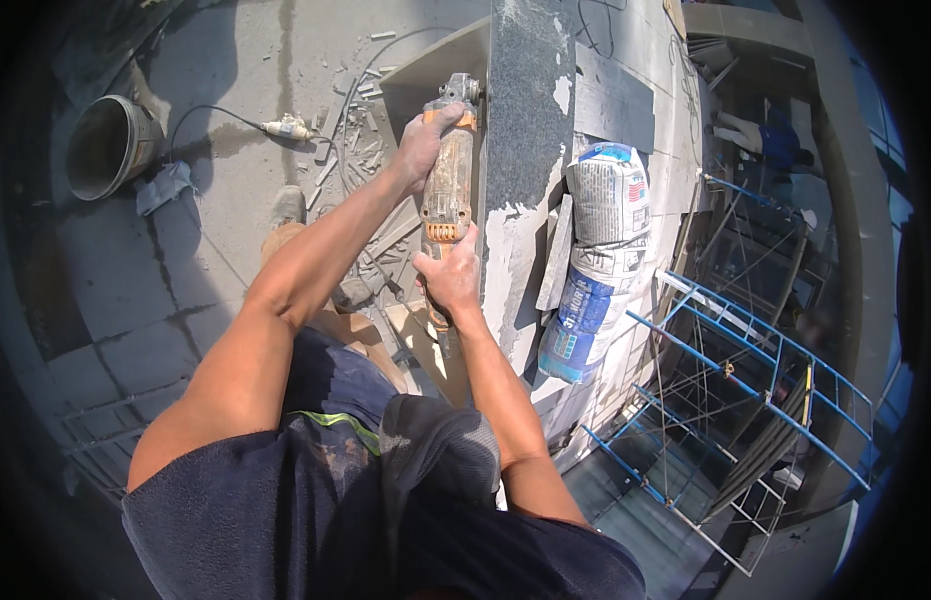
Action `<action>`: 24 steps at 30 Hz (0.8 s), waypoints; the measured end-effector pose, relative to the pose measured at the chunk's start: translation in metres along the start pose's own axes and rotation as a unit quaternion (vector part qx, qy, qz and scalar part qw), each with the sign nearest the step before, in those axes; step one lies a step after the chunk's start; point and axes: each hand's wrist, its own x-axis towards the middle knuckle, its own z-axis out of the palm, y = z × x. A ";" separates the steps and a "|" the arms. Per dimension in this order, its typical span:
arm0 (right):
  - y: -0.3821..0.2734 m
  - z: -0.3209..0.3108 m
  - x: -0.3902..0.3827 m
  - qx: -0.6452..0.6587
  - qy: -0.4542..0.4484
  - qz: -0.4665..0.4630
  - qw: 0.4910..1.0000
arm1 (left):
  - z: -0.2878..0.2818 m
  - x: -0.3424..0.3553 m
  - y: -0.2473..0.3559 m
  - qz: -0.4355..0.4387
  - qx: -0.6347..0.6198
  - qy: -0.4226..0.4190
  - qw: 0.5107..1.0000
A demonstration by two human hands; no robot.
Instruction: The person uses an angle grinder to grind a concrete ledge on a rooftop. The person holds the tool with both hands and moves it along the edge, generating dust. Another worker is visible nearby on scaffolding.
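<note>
A dusty angle grinder with orange parts points away from me, its metal head at the left edge of a dark grey stone slab. My left hand is closed around its front body, just behind the head. Lower down, my right hand wraps its rear handle, near the orange vents. The disc is mostly hidden at the slab's edge, so I cannot tell whether it touches. White patches of mortar or plaster mark the near part of the ledge.
Filled bags lie on the ledge to the right. Beyond a drop, blue scaffolding stands, with a person farther off. Stone offcuts, a cable connector and a bucket are on the left floor.
</note>
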 end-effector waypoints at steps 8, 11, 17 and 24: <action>0.029 0.004 -0.023 0.022 0.002 -0.015 1.000 | 0.002 -0.031 -0.007 -0.011 -0.002 -0.002 1.000; 0.029 0.004 -0.015 0.014 -0.001 -0.013 1.000 | 0.000 -0.026 -0.007 -0.004 -0.009 -0.007 1.000; 0.007 0.002 0.009 -0.002 0.001 -0.012 1.000 | 0.005 0.004 0.002 0.007 0.028 0.015 0.999; -0.001 0.002 0.008 -0.002 0.000 0.004 1.000 | 0.001 0.008 0.001 -0.009 0.024 0.007 1.000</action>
